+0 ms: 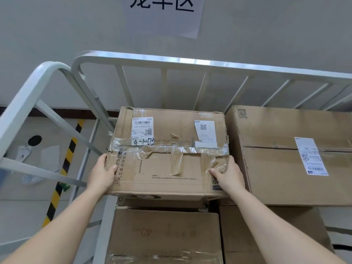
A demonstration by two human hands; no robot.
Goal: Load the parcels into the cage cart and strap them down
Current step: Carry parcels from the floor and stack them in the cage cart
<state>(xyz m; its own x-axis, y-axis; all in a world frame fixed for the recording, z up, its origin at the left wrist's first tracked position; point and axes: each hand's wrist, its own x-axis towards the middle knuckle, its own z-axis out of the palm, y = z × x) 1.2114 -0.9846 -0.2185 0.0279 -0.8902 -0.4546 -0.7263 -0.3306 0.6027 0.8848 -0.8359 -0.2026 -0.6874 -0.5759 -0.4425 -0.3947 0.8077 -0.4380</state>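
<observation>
You hold a worn, tape-patched brown cardboard parcel [167, 153] with its long axis running 9 to 3 o'clock, label side up, atop stacked boxes inside the white metal cage cart [171, 60]. Your left hand [102, 173] and right hand [229, 176] clamp its near corners, arms outstretched. A larger plain cardboard box [285, 155] sits just beside it at 3 o'clock.

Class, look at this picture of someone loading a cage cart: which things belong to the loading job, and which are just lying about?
Belongs to the job:
taped parcel, held by left hand and right hand
big parcel beside it
lower parcel
cage cart rail

Just lying about:
wall sign
striped floor tape
paper scraps on the floor
</observation>
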